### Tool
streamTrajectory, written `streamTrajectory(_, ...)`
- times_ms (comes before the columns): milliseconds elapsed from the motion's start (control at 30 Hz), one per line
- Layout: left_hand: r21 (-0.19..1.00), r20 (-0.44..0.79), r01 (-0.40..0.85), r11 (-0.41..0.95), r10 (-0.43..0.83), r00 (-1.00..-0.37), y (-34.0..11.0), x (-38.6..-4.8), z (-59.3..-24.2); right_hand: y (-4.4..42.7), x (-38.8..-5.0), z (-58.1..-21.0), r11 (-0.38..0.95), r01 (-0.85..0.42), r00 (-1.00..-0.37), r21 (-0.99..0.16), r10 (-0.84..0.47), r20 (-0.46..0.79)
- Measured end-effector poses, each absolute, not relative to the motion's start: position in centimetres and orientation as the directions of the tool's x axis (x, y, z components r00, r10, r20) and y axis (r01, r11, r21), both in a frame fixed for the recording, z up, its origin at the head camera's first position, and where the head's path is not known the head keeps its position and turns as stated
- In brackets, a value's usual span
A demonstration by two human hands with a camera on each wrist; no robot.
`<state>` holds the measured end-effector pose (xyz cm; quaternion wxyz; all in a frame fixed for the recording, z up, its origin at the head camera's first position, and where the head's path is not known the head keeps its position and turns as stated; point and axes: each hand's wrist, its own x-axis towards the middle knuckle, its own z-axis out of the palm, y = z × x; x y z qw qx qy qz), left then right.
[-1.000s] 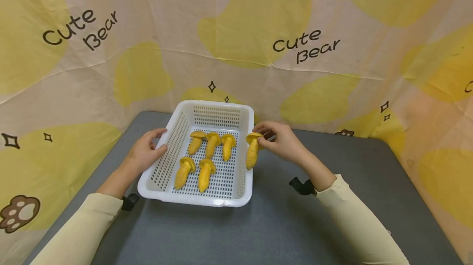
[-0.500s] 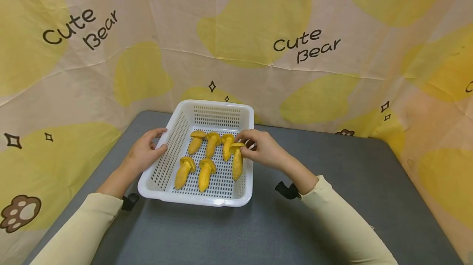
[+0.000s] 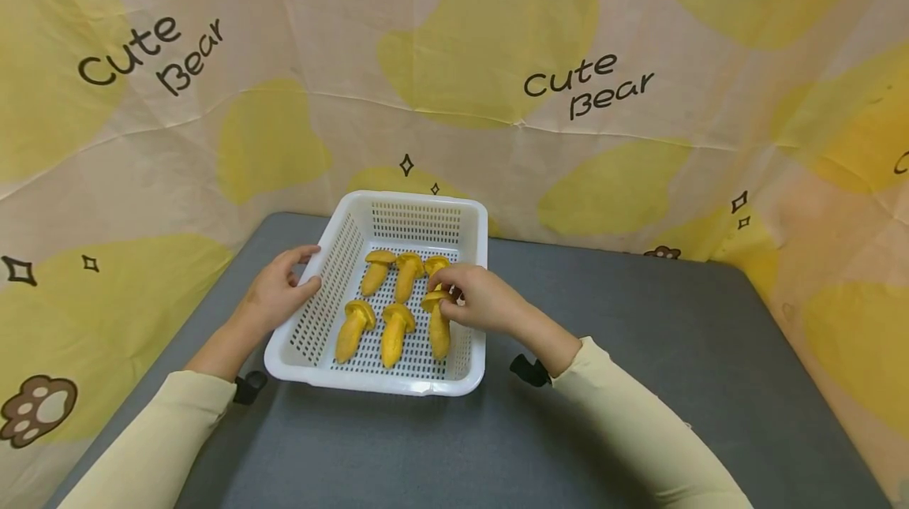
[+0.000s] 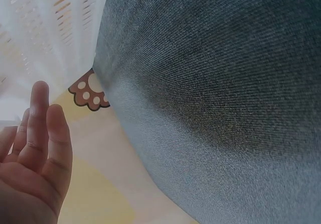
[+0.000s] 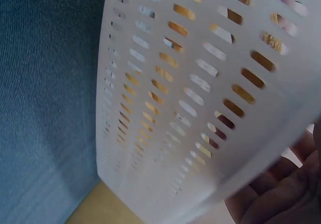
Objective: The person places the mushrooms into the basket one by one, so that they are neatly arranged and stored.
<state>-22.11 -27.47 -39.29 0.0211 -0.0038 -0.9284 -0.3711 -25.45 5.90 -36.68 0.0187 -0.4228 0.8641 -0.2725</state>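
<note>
A white plastic basket (image 3: 376, 384) with slotted walls stands on the table. Inside it lie several yellow mushrooms (image 3: 394, 335) in two rows, caps pointing away from me. My right hand (image 3: 479, 300) reaches over the right rim and pinches another mushroom (image 3: 439, 335) near its cap, low over the basket's floor at the right of the near row. That hand partly hides the far-row mushroom (image 3: 436, 263) behind it. At the left rim, my left hand (image 3: 278, 292) touches the basket with thumb and fingertips; its fingers (image 4: 37, 118) look nearly straight in the left wrist view.
The basket stands on a dark grey tabletop (image 3: 639, 351), near its back left. A cloth backdrop (image 3: 483, 43) with yellow patches and printed words hangs behind and along both sides. Black straps (image 3: 250, 388) show at the wrists.
My right hand has carried the mushroom leftward from over the right rim, then lower and nearer to me inside the basket. The left hand and the basket have stayed put.
</note>
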Motion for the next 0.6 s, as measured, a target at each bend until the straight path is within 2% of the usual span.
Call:
streamTrajectory(200, 0.683, 0.039, 0.017, 0.73, -0.012, -0.999, -27.5, -22.1, -39.3, 5.0, -25.6, -37.4, 0.541, -0.717, -0.653, -0.441, -0.742, 0.152)
streamTrajectory(600, 0.675, 0.038, 0.01, 0.738, -0.021, -0.999, -27.4, -22.0, -39.4, 3.5, -25.4, -38.3, 0.667, -0.667, -0.726, -0.331, -0.681, 0.091)
